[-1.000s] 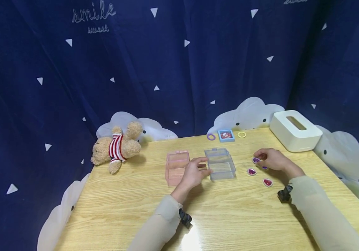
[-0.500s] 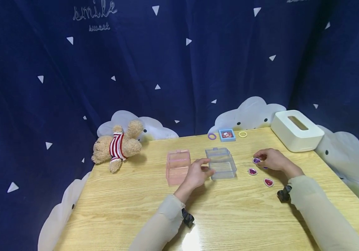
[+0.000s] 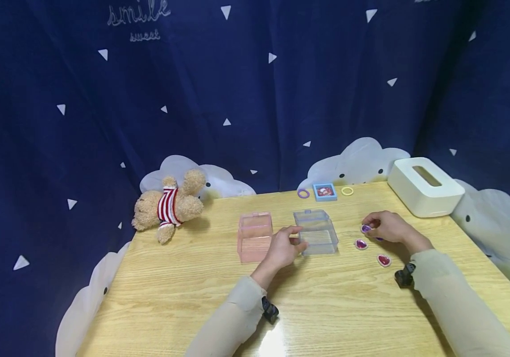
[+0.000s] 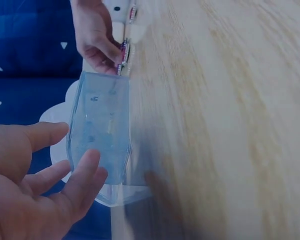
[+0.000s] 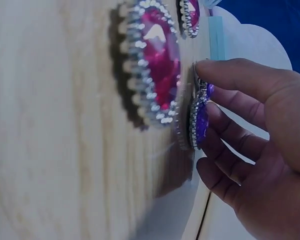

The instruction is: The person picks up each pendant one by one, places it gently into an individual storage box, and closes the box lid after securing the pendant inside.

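Observation:
A clear blue plastic box [image 3: 319, 241] lies with its lid folded back. Beside it my left hand [image 3: 280, 249] has its fingers spread at the box's near left side; in the left wrist view the fingertips [image 4: 90, 162] overlap the blue wall, and contact is hard to tell. A similar clear pink box [image 3: 255, 248] is left of that hand. My right hand [image 3: 390, 228] pinches a purple gem [image 3: 366, 228] with silver trim between thumb and finger, low over the table. A second purple gem [image 5: 200, 122] is under the same hand. Closer lie a pink gem [image 3: 361, 244] and a red heart-shaped gem [image 3: 384, 260].
Along the back edge are a purple ring [image 3: 303, 193], a blue-framed square [image 3: 324, 192] and a yellow ring [image 3: 347, 191]. A white tissue box [image 3: 426, 187] stands at the back right. A teddy bear [image 3: 168, 207] in a striped shirt lies at the back left.
My left hand has shifted slightly right, closer against the blue box. My right hand stays at the purple gems with hardly any movement. The head view has drifted slightly.

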`<act>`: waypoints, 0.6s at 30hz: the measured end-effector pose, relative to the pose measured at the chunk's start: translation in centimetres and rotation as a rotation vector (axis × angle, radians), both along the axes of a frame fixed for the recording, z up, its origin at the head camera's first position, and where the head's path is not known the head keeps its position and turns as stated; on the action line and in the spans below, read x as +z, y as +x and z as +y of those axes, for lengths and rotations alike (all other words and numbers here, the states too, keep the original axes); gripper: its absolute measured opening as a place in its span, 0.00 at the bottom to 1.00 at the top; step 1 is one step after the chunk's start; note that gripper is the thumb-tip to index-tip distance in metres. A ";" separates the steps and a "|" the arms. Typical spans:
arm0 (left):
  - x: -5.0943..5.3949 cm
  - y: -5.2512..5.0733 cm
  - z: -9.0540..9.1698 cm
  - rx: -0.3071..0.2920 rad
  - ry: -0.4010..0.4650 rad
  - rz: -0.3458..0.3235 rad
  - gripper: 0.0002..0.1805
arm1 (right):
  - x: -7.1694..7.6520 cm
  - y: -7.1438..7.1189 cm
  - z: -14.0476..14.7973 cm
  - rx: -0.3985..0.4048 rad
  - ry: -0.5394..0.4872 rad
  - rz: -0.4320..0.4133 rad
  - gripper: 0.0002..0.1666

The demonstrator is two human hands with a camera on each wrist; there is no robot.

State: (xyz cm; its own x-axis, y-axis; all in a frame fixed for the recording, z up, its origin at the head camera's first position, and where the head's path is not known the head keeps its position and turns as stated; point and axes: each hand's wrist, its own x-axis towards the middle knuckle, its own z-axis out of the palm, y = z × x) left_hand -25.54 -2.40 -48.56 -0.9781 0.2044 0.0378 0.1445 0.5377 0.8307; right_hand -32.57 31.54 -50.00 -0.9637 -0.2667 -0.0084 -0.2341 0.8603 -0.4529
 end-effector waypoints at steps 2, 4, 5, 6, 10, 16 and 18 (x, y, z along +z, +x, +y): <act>0.0 0.0 0.1 0.001 0.001 -0.006 0.26 | 0.2 0.0 -0.1 -0.002 -0.003 0.003 0.19; 0.0 0.1 0.1 0.001 0.004 -0.012 0.26 | 0.5 0.1 -0.2 0.005 -0.015 0.014 0.19; 0.0 0.1 0.1 0.002 0.006 -0.016 0.26 | 0.6 0.1 -0.3 0.006 -0.016 0.023 0.19; -0.1 0.1 0.1 0.003 0.008 -0.016 0.26 | 0.8 0.1 -0.4 0.008 -0.021 0.029 0.19; 0.0 0.0 0.1 0.015 0.016 -0.025 0.26 | 1.8 0.1 -1.2 0.022 -0.039 0.044 0.20; 0.2 -0.1 0.2 0.031 0.018 -0.039 0.26 | 3.4 0.4 -2.9 0.053 -0.084 0.069 0.19; 0.2 -0.1 0.2 0.032 0.021 -0.042 0.26 | 3.8 0.5 -3.5 0.071 -0.094 0.089 0.18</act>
State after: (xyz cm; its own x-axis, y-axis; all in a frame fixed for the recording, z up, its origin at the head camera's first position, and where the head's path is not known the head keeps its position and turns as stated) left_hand -25.61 -2.20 -48.40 -0.9850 0.1726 0.0005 0.0922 0.5239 0.8468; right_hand -32.10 28.03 -46.19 -0.9381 -0.3303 0.1046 -0.3362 0.7947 -0.5054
